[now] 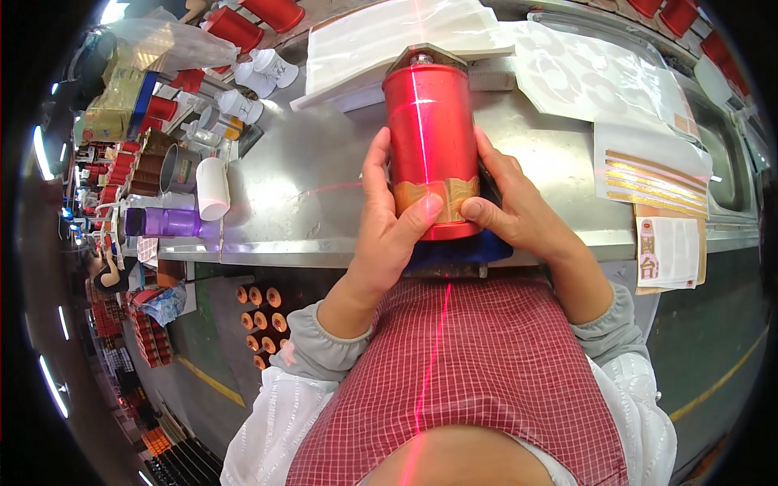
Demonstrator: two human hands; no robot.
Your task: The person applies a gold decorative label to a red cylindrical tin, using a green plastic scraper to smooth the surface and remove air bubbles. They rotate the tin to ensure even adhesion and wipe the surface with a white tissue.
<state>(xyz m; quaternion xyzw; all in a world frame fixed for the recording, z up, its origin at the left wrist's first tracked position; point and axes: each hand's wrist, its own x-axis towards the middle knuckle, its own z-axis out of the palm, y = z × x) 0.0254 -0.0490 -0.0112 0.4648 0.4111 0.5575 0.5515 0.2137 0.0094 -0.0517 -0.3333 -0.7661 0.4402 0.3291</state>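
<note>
A glossy red cylindrical bottle [429, 121] lies pointing away from me at the bench's near edge, a dark angular piece [424, 57] at its far end. Around its near end runs a gold band [462, 191]. My left hand [397, 202] wraps the bottle's left side, its thumb pressed on the band. On the opposite side my right hand [519, 198] grips it, that thumb also on the band. The fingers beneath are mostly hidden. Dark blue cloth [466, 251] shows under the bottle's near end. A red light line crosses the bottle lengthwise.
Gold strips [655, 182] lie on a white sheet at right, near a sink [725, 154]. Clear plastic sheeting [592, 77] and white paper [348, 49] cover the bench's back. At left stand a white roll [213, 189], a purple bottle [166, 222] and a grey cup [180, 168].
</note>
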